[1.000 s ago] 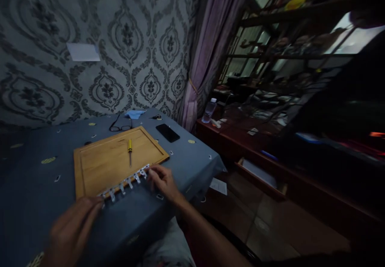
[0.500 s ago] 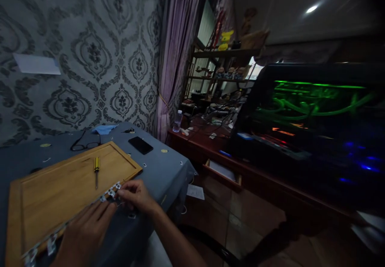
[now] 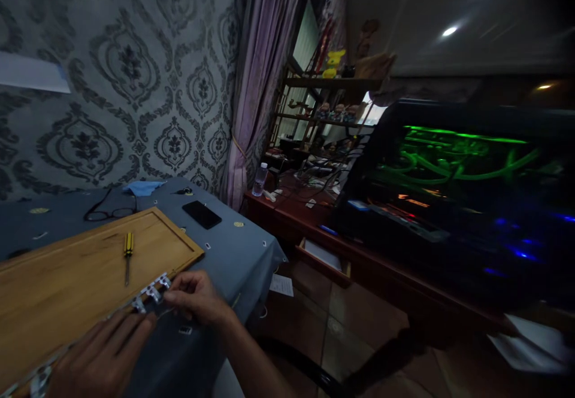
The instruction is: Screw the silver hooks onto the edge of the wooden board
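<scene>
A framed wooden panel lies on the cloth-covered table, with a row of shiny metal fittings along its near edge. My left hand rests over that edge, fingers stretched out and lying flat. Close to the panel's near right corner, my right hand has thumb and fingers pinched together at the end fitting; what is between them is too small to make out. A thin pale strand shows just below these fingertips. On the panel lies a screwdriver with a yellow and black handle.
Beyond the panel are glasses, a blue cloth-like piece and a black phone. To the right, a red-brown desk carries a water bottle and a computer case with green lights. Its small drawer stands pulled out.
The camera has turned slightly, so the panel, screwdriver and hands appear farther left. Both hands keep nearly the same places on the panel's edge.
</scene>
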`<state>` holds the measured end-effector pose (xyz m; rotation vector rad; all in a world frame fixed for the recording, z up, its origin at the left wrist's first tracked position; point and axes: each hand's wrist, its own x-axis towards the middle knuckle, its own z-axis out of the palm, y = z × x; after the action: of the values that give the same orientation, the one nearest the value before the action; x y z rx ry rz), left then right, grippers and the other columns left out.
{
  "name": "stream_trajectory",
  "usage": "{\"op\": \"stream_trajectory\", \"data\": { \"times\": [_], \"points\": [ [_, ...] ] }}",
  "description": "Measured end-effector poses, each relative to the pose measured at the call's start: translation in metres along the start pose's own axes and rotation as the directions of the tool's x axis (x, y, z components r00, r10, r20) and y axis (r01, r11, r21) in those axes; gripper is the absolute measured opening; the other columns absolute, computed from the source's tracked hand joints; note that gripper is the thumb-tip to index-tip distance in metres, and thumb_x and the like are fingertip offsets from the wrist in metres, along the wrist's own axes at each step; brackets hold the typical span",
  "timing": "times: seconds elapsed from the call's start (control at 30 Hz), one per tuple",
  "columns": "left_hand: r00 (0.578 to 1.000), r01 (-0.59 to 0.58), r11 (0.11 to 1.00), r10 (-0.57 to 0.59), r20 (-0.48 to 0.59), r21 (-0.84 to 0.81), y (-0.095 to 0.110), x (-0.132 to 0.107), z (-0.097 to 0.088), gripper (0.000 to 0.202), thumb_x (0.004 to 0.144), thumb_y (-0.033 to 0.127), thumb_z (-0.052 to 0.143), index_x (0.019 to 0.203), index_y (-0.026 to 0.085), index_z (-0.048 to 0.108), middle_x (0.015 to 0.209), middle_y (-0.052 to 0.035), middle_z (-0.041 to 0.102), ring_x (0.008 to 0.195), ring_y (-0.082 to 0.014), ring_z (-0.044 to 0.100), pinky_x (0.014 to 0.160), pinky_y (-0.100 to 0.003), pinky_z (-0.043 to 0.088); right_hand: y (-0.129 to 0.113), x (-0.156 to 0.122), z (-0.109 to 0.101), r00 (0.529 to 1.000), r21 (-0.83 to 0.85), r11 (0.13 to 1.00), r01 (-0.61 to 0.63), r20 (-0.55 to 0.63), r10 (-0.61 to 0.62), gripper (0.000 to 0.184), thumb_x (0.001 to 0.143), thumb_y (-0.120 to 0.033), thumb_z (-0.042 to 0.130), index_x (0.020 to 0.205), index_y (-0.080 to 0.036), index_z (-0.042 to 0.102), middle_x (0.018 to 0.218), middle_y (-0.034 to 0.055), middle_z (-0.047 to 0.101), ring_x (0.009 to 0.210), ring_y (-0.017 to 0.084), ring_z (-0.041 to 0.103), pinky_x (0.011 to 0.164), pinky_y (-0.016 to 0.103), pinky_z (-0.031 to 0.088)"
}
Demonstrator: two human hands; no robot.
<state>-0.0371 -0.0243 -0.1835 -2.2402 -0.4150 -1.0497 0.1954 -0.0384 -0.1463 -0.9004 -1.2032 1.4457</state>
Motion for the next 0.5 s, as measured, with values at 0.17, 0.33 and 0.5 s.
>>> {"op": "stream_trajectory", "data": {
  "times": [0.17,0.33,0.5],
  "points": [
    [0.993,0.11,0.993,-0.108,0.056,-0.036,0.007,0.004,-0.008,0.041,0.093,0.011,0.051,0.118,0.033,0.076,0.106,-0.0017,0.084,0.097,-0.0247,0.078,0.081,-0.036,0.055,-0.003,-0.001,0.0,1.0,-0.006,1.0,0.006,0.021,-0.006,0.068,0.052,-0.078,0.09,0.068,-0.019,0.06,0.047,-0.0089,0.055,0.032,0.002,0.036,0.033,0.019,0.023],
    [0.979,0.179,0.983,-0.173,0.111,-0.048,0.017,0.033,-0.026,0.04,0.097,0.009,0.048,0.115,0.029,0.077,0.103,-0.0027,0.083,0.097,-0.0232,0.076,0.084,-0.035,0.055,-0.001,-0.001,-0.002,0.999,-0.006,1.0,0.0,0.036,0.0,0.067,0.055,-0.079,0.087,0.067,-0.02,0.059,0.044,-0.0089,0.051,0.031,0.003,0.032,0.033,0.02,0.021],
    [0.968,0.174,0.985,-0.174,0.18,0.015,0.021,0.068,-0.043,0.031,0.103,0.009,0.05,0.104,0.022,0.077,0.094,-0.0027,0.081,0.087,-0.0195,0.073,0.081,-0.032,0.054,0.001,-0.002,-0.007,0.998,0.059,0.998,-0.024,0.062,0.02,0.061,0.061,-0.073,0.088,0.069,-0.02,0.061,0.049,-0.007,0.057,0.032,0.003,0.036,0.033,0.018,0.023]
  ]
}}
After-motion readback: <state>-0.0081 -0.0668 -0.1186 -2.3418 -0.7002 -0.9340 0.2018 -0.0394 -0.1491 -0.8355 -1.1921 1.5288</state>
